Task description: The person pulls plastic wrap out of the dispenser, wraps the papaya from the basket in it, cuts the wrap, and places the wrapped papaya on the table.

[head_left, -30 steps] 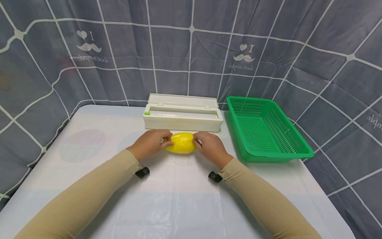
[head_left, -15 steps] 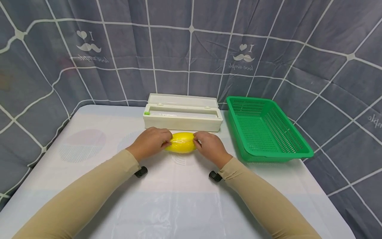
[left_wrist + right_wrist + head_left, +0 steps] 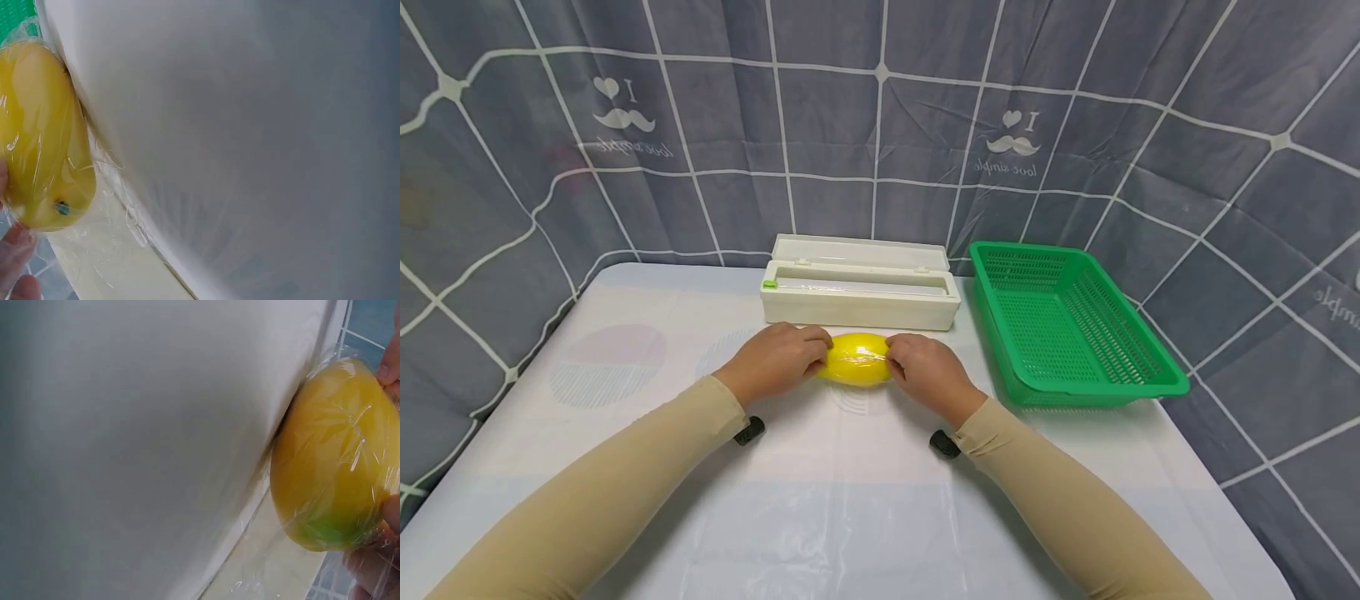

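Observation:
A yellow mango [image 3: 856,360], greenish at one end in the right wrist view, lies on the table at the centre, covered in shiny cling film [image 3: 262,569]. My left hand [image 3: 778,357] is at its left end, fingertips and thumb pinching the film close against the fruit. At the opposite end my right hand [image 3: 931,371] pinches the film likewise. Loose film hangs past the mango's ends in both wrist views, and a small dark stem mark shows in the left wrist view. Most of the left hand [image 3: 15,250] is cut off at that view's edge.
Just behind the mango stands a white cling film dispenser [image 3: 861,312], lid raised, with a film roll inside and a green slider at its left. A green plastic basket [image 3: 1093,387] is at the right. A grey checked curtain [image 3: 827,125] hangs behind the table [image 3: 850,533].
The left thumb and fingers have drawn together at the mango's left end, and the right thumb has tucked in. Highlights on the film have shifted. Dispenser and basket have not moved.

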Demonstrator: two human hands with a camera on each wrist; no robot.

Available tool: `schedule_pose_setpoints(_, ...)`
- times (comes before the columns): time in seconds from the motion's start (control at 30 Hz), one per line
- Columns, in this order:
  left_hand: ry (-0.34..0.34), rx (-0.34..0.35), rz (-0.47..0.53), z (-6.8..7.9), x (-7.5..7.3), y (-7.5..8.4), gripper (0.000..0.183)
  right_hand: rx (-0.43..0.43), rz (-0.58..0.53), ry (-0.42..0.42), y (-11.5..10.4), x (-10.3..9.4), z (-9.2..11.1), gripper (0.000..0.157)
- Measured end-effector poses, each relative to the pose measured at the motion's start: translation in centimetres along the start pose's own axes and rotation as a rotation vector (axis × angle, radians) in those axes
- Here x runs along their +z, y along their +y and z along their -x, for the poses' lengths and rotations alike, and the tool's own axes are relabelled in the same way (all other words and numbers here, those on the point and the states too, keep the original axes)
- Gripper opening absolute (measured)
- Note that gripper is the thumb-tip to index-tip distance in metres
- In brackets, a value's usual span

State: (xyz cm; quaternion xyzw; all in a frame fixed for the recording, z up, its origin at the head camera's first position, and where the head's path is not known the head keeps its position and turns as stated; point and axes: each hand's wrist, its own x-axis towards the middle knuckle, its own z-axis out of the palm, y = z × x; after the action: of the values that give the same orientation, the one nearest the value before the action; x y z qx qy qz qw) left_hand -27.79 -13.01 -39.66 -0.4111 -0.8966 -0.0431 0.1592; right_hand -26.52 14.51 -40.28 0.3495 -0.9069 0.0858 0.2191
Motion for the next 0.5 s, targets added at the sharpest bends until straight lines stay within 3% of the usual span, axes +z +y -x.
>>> schedule_pose_setpoints(0.3, 0.017, -0.010, -0.002, -0.01, 0.22, 0.13, 0.010, -0.057, 0.067, -0.014, -0.45, -0.01, 0.20, 0.007)
schedule_pose_setpoints(0.5, -0.022, -0.040, 0.036, -0.09, -0.17, 0.21, 0.008, -0.074, 0.085, -0.024, -0.61, -0.08, 0.39, 0.002)
